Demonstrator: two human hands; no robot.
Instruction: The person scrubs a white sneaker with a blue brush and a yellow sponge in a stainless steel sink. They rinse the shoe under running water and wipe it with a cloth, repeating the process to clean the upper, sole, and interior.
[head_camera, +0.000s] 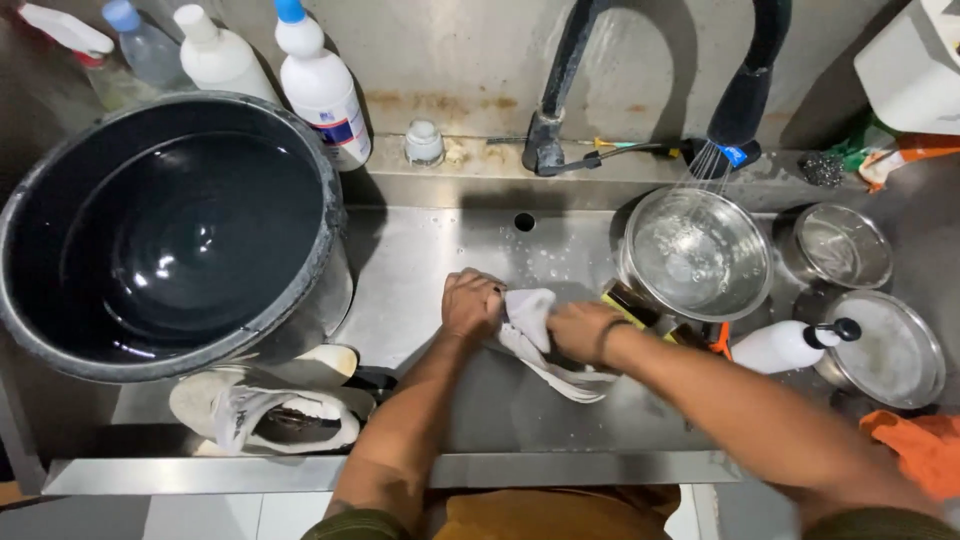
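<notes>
White shoe (545, 345) lies on its side in the steel sink (420, 260), clamped between 2 hands. Left hand (472, 305) fingers curl shut over the heel end; right hand (583, 330) fingers close on the upper. Judgement: firm left grip, short right-hand strokes. Second shoe (270, 415) sits well left of the fingers; steel bowl (697, 252) under running water just right.

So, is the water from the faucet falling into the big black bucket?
No, the faucet spray falls into the steel bowl on the right, while the black bucket stands apart at the left.
</notes>
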